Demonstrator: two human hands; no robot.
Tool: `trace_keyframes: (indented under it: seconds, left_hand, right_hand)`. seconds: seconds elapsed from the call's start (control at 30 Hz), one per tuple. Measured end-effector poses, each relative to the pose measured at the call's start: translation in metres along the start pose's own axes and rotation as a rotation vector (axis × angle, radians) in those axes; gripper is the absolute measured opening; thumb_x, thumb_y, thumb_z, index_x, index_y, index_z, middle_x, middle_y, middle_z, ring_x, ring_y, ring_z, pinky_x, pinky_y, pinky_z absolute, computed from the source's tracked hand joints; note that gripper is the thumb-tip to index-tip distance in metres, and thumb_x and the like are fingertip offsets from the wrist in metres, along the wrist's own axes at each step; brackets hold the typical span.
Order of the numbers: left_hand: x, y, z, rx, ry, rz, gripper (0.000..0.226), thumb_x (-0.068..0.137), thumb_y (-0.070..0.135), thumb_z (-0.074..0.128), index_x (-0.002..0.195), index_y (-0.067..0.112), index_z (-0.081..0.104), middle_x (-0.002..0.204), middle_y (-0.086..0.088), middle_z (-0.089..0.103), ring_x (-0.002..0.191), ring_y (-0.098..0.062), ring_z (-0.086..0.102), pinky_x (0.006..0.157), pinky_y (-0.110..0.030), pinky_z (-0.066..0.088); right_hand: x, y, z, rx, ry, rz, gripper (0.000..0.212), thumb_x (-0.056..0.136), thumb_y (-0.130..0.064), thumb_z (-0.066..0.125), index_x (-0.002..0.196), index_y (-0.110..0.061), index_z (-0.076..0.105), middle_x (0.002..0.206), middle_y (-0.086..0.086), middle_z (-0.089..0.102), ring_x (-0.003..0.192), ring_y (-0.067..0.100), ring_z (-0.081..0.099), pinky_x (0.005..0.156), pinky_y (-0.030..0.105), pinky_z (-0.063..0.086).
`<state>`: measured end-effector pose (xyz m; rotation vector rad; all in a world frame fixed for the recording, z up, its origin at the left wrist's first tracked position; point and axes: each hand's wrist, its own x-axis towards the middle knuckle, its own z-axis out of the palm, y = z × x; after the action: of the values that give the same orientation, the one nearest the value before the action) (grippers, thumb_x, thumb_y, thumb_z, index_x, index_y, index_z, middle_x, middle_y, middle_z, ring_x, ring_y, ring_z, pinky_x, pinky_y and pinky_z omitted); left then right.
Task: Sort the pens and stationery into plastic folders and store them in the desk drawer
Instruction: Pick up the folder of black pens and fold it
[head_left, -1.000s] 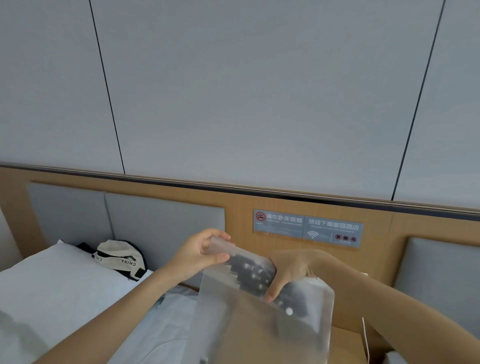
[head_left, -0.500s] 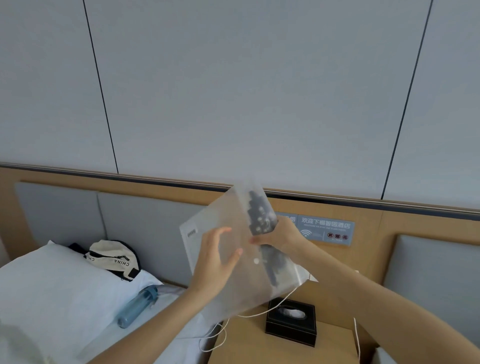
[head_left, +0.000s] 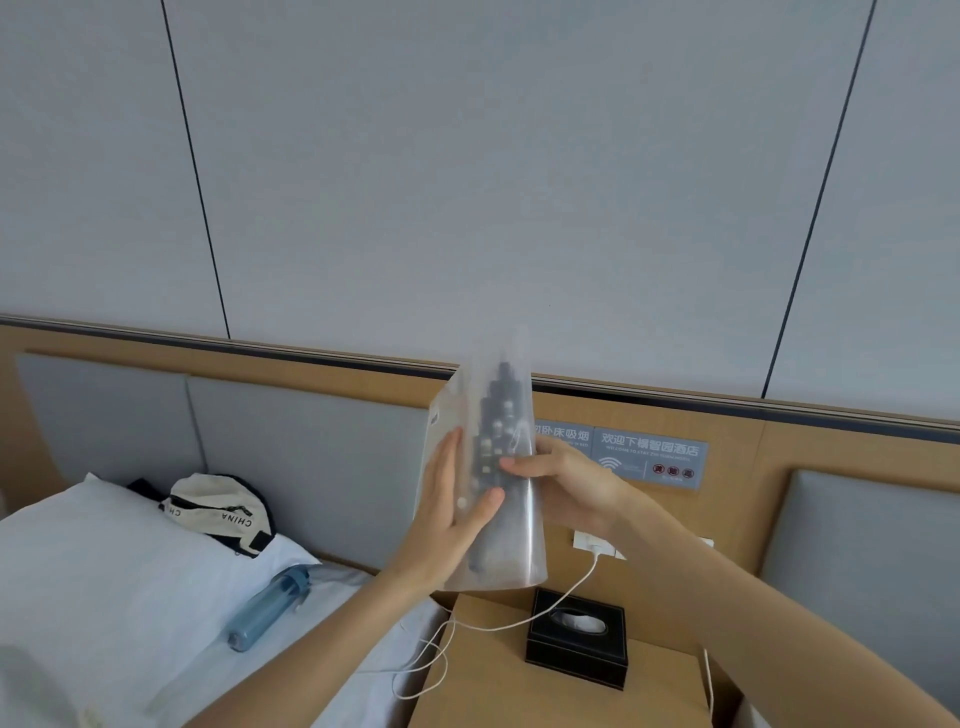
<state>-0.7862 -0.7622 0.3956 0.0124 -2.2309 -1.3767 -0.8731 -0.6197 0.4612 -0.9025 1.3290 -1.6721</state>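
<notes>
Left hand (head_left: 447, 512) flat against plastic folder (head_left: 524, 540); right hand (head_left: 563, 480) pinches folder, dark pens (head_left: 493, 441) inside.

Both arms reach up and forward, and the two hands meet in the middle. The left hand (head_left: 449, 512) is flat, with straight fingers pointing up and the thumb out to the side, pressing on the plastic folder (head_left: 511, 551). The right hand (head_left: 563, 486) curls around the folder's other side, thumb in front, pinching it.
</notes>
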Motion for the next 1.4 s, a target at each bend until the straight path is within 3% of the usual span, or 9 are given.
trace_keyframes:
  seconds: [0.23, 0.5, 0.6, 0.67, 0.73, 0.87, 1.0, 1.23, 1.4]
  left_hand:
    - [0.000, -0.015, -0.014, 0.133, -0.003, 0.028, 0.081, 0.072, 0.084, 0.040, 0.133, 0.061, -0.007, 0.156, 0.021, -0.004, 0.143, 0.002, -0.003, 0.119, -0.045, 0.012]
    - [0.001, -0.016, -0.021, 0.232, 0.046, -0.038, 0.083, 0.062, 0.093, 0.029, 0.130, 0.060, -0.006, 0.157, 0.014, -0.007, 0.144, -0.003, -0.006, 0.117, -0.052, 0.006]
    - [-0.002, -0.008, -0.016, 0.207, 0.154, -0.076, 0.074, 0.075, 0.081, 0.038, 0.136, 0.048, 0.011, 0.158, -0.002, 0.008, 0.144, -0.014, 0.009, 0.117, -0.030, 0.014]
    - [-0.006, -0.001, -0.009, 0.207, 0.247, -0.054, 0.063, 0.089, 0.046, 0.052, 0.143, 0.028, 0.025, 0.153, -0.008, 0.021, 0.140, -0.018, 0.022, 0.102, -0.001, 0.016]
    - [-0.010, 0.004, -0.002, 0.205, 0.320, -0.018, 0.056, 0.092, 0.026, 0.057, 0.142, 0.017, 0.033, 0.148, -0.007, 0.031, 0.137, -0.015, 0.029, 0.094, 0.007, 0.017]
    - [-0.014, 0.012, 0.006, 0.082, 0.285, -0.006, 0.070, 0.086, 0.026, 0.067, 0.145, 0.018, 0.031, 0.142, 0.007, 0.037, 0.130, -0.001, 0.035, 0.096, 0.001, 0.027]
    - [-0.011, 0.020, 0.007, -0.086, 0.149, 0.004, 0.067, 0.079, 0.021, 0.075, 0.135, 0.029, 0.040, 0.122, 0.014, 0.059, 0.111, 0.001, 0.057, 0.086, -0.014, 0.048]
    - [-0.003, 0.018, 0.005, -0.088, 0.050, -0.130, 0.062, 0.070, 0.032, 0.082, 0.120, 0.036, 0.046, 0.110, 0.018, 0.063, 0.102, -0.001, 0.061, 0.085, -0.023, 0.053]
    - [-0.002, 0.023, 0.002, -0.137, -0.049, -0.172, 0.065, 0.065, 0.032, 0.084, 0.118, 0.034, 0.046, 0.112, 0.013, 0.063, 0.100, -0.002, 0.063, 0.085, -0.025, 0.053]
  right_hand:
    - [0.005, 0.009, -0.005, -0.042, 0.003, -0.044, 0.041, 0.078, 0.005, 0.061, 0.118, 0.004, 0.054, 0.110, 0.018, 0.064, 0.100, 0.029, 0.064, 0.088, 0.037, 0.052]
    - [0.015, 0.015, 0.004, -0.067, 0.171, -0.092, 0.033, 0.078, 0.014, 0.063, 0.109, 0.001, 0.058, 0.098, 0.013, 0.069, 0.091, 0.024, 0.067, 0.077, 0.030, 0.054]
    - [0.019, 0.019, 0.008, -0.056, 0.283, -0.123, 0.033, 0.077, 0.013, 0.065, 0.106, 0.000, 0.059, 0.094, 0.011, 0.069, 0.087, 0.022, 0.068, 0.073, 0.028, 0.055]
    - [0.020, 0.021, 0.012, -0.043, 0.325, -0.143, 0.031, 0.076, 0.012, 0.067, 0.103, -0.002, 0.060, 0.093, 0.010, 0.070, 0.086, 0.023, 0.069, 0.073, 0.029, 0.056]
    - [0.021, 0.022, 0.015, -0.033, 0.354, -0.164, 0.030, 0.076, 0.011, 0.068, 0.101, -0.004, 0.060, 0.091, 0.009, 0.070, 0.084, 0.022, 0.069, 0.072, 0.029, 0.056]
    - [0.019, 0.021, 0.020, 0.012, 0.352, -0.189, 0.028, 0.077, 0.011, 0.066, 0.102, 0.001, 0.060, 0.086, 0.009, 0.070, 0.079, 0.022, 0.070, 0.064, 0.026, 0.054]
    - [0.016, 0.020, 0.023, 0.013, 0.327, -0.204, 0.032, 0.076, 0.012, 0.067, 0.105, 0.000, 0.061, 0.093, 0.011, 0.071, 0.087, 0.026, 0.069, 0.074, 0.033, 0.057]
    - [0.006, 0.021, 0.017, -0.019, 0.341, -0.189, 0.048, 0.071, 0.008, 0.073, 0.116, -0.003, 0.059, 0.106, 0.016, 0.069, 0.098, 0.030, 0.067, 0.085, 0.039, 0.055]
    - [-0.002, 0.022, 0.013, -0.051, 0.333, -0.190, 0.045, 0.073, 0.007, 0.073, 0.115, -0.002, 0.059, 0.104, 0.017, 0.069, 0.097, 0.030, 0.067, 0.082, 0.037, 0.056]
